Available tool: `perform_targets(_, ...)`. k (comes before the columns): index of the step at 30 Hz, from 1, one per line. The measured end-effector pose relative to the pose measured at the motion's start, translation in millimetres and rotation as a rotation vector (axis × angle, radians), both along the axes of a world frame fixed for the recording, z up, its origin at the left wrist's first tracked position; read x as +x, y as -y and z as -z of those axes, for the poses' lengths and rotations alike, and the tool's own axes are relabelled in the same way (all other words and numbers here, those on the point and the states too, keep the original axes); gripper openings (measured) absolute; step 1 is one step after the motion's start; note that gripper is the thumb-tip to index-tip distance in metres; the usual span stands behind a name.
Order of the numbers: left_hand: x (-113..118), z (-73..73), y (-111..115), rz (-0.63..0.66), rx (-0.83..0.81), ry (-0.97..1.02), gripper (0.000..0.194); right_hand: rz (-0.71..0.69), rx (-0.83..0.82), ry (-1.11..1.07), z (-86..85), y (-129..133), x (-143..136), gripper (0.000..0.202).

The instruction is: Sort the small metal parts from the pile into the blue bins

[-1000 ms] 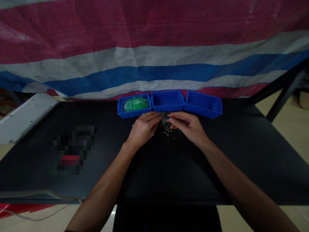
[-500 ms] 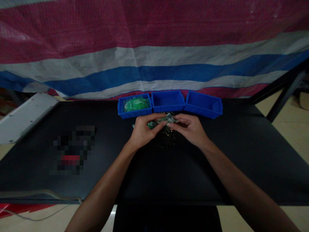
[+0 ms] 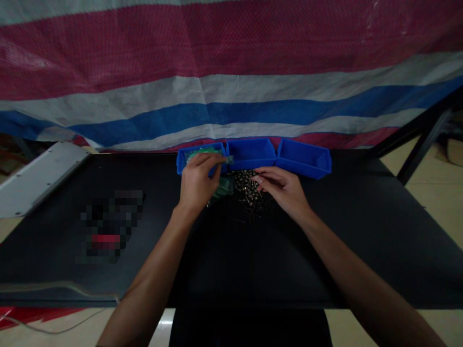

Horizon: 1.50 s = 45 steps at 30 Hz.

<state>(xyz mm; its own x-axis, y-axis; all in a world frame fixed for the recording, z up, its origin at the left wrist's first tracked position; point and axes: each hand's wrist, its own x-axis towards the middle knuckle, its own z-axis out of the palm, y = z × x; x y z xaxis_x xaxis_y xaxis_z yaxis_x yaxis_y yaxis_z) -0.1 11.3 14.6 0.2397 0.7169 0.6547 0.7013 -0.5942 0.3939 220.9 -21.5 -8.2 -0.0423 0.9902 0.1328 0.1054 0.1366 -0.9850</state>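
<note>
Left hand [image 3: 196, 185] pinches small, translucent plastic packet [image 3: 230, 159], near left blue plastic bin's [image 3: 179, 166] right rim; right hand [image 3: 288, 191], farther from that bin, curled beside dark metal screw pile [image 3: 249, 185]; its grip unclear.

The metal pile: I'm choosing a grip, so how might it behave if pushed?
The metal pile would probably scatter, being many loose small pieces. Some might roll or slide on the smooth-looking table. Each looks metallic, so likely stiff.
</note>
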Motion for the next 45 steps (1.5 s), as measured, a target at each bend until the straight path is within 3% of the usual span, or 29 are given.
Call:
perform_targets(2, -4, 1.7, -7, -0.066, 0.0, -0.139, 0.022, 0.0, 0.003, -0.011, -0.5, -1, 1, 0.028)
perform_targets(4, -5, 4.1, -12, -0.053, -0.017, -0.261, 0.023, -0.009, 0.0, -0.016, -1.0, -1, 1, 0.028)
perform_targets(11, 8, 7.2, -16, -0.062, -0.051, -0.401, 0.039, -0.025, -0.015, -0.032, -1.9, -1, 1, 0.025)
perform_targets(21, 15, 25.7, -7, 0.038, -0.035, -0.366, 0.049, -0.038, -0.008, -0.03, -4.2, 0, 2, 0.022)
perform_targets(26, 13, 25.7, -5, -0.054, -0.042, -0.313, 0.048, -0.043, -0.027, -0.017, -4.1, 1, 1, 0.023)
perform_targets(33, 16, 27.0, -8, 0.006, -0.064, -0.334, 0.06, -0.063, -0.02, 0.008, -1.1, 0, 0, 0.027)
perform_targets(38, 17, 26.7, -7, 0.004, -0.076, -0.329, 0.048, -0.062, -0.017, 0.007, 0.2, -1, 0, 0.028)
perform_targets(45, 15, 26.5, -6, 0.007, -0.047, -0.336, 0.048, -0.057, -0.022, 0.002, -1.1, 0, -1, 0.024)
